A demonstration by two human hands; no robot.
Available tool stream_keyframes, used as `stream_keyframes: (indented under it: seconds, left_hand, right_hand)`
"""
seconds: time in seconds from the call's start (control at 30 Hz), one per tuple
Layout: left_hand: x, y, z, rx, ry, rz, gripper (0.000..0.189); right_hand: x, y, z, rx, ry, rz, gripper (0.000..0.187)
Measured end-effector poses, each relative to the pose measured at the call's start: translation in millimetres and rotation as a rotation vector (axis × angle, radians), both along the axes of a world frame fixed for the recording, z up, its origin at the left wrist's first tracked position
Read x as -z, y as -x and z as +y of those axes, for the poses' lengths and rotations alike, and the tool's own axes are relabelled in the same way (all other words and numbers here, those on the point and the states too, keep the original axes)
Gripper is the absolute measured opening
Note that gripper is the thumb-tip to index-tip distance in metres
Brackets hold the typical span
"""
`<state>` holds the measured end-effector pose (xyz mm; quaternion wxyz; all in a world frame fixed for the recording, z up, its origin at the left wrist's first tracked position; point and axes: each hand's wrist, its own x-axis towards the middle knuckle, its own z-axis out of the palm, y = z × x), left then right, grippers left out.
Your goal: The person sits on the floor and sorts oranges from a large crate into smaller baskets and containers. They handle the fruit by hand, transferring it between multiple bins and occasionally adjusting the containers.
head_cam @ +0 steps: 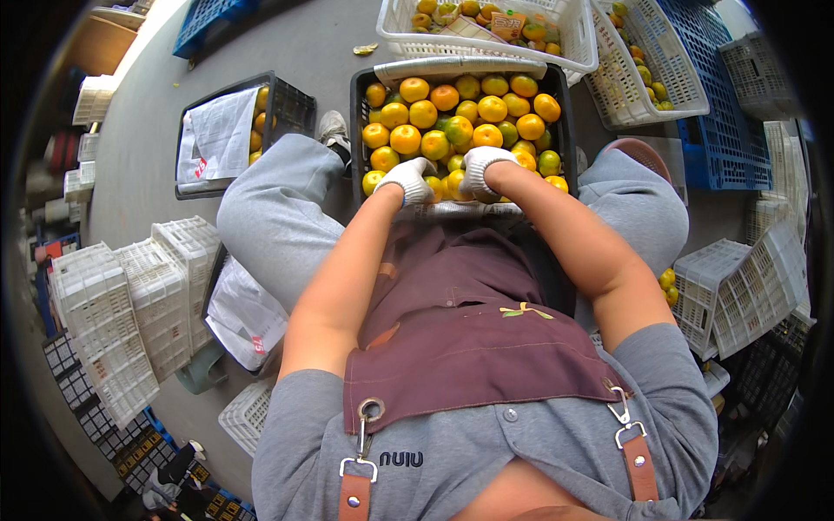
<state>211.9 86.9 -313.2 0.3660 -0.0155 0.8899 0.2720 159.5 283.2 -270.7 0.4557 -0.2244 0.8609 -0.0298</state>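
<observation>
A black plastic crate (358, 140) of orange and green-tinged mandarins (423, 114) stands between my knees. Sheets of newspaper (456, 67) line its far and near edges. My left hand (409, 178), in a white knit glove, reaches in at the near side among the fruit. Close to its right, my right hand (485, 168), gloved the same way, rests against mandarins in the front row. The fingertips of both hands point down between the fruit and are largely hidden, so any grip on a single mandarin is unclear.
White plastic crates (488, 49) holding mandarins stand beyond and to the right. A newspaper-covered black crate (218, 140) sits left of my knee. Stacked white crates (130, 306) flank me, with more (736, 293) at right. Blue plastic pallets (726, 140) lie right. A person (166, 485) is at lower left.
</observation>
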Motion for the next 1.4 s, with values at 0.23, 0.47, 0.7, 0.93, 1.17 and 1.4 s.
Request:
stream_keyframes:
  seconds: [0.23,0.47,0.7,0.93,1.17,1.4]
  left_hand:
    - [5,-5,21,0.178,0.358,0.352,0.026]
    - [-5,-10,75,0.416,0.096,0.536,0.060]
    - [-26,-4,89,0.268,0.059,0.455,0.047]
    - [-24,-13,68,0.171,0.027,0.287,0.050]
    - [-44,-22,29,-0.132,-0.143,0.064,0.053]
    - [-112,-74,-20,-0.207,-0.035,0.410,0.038]
  right_hand:
    - [-20,41,66,0.390,0.386,-0.180,0.050]
    - [-63,38,110,0.935,1.358,-0.585,0.052]
    - [-73,13,120,0.945,1.495,-0.678,0.046]
    - [-34,24,115,0.552,0.806,-0.147,0.060]
    - [15,1,69,0.250,0.096,0.197,0.057]
    - [-57,-14,27,0.217,0.249,0.299,0.052]
